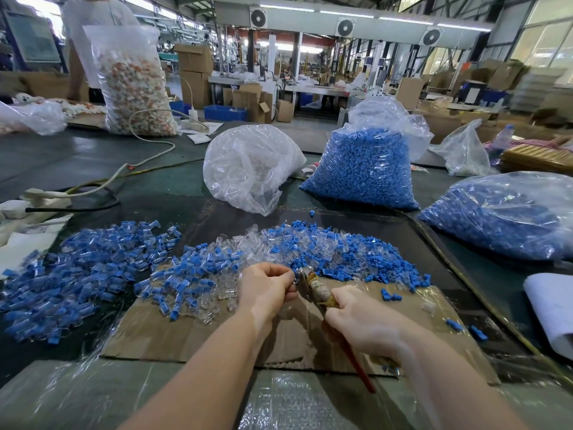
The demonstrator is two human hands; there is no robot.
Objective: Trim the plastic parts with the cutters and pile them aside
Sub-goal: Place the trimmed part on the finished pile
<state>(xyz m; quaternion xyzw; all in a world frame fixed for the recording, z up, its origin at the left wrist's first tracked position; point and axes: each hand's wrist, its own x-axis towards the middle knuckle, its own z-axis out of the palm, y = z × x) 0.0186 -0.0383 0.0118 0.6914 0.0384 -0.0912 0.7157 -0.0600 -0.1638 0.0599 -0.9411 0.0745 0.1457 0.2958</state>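
My left hand point(266, 287) pinches a small clear-and-blue plastic part point(295, 276) at the jaws of the cutters point(313, 285). My right hand point(359, 321) grips the cutters' taped handles, and a red handle end sticks out below it. A heap of mixed blue and clear parts point(310, 249) lies just beyond my hands. A second spread of blue-and-clear parts point(83, 268) lies to the left. All of it rests on or around a flat cardboard sheet point(186, 333).
Behind the heaps stand a crumpled clear bag point(248, 166), a full bag of blue parts point(366, 169) and another at the right point(502, 218). A power strip and cables point(62, 193) lie at the left. A person stands far left by a tall bag point(133, 79).
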